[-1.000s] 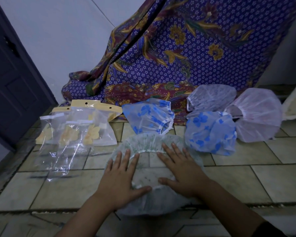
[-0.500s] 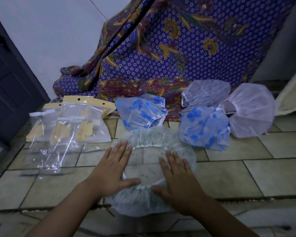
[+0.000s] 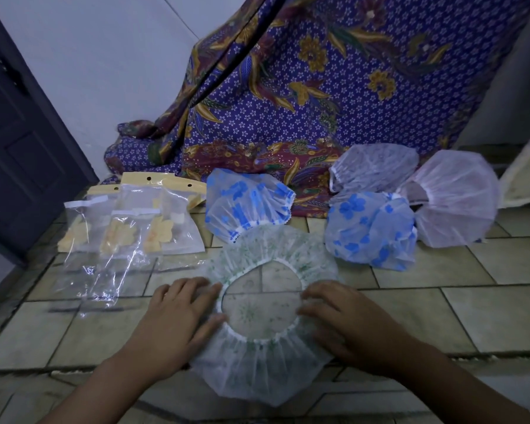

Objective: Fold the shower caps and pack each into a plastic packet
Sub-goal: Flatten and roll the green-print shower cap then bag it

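Shower caps (image 3: 245,206), five, one green, two blue, two lilac

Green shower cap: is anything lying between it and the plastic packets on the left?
Nothing visible does. The plastic packets lie directly left of the green shower cap on the floor tiles, and the left hand and right hand rest on the cap.

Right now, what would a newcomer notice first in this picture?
A green-print shower cap lies spread on the floor at the centre, with the left hand and right hand resting on its sides. Behind it hangs a purple batik cloth; blue-flowered caps lie before it, clear packets at the left.
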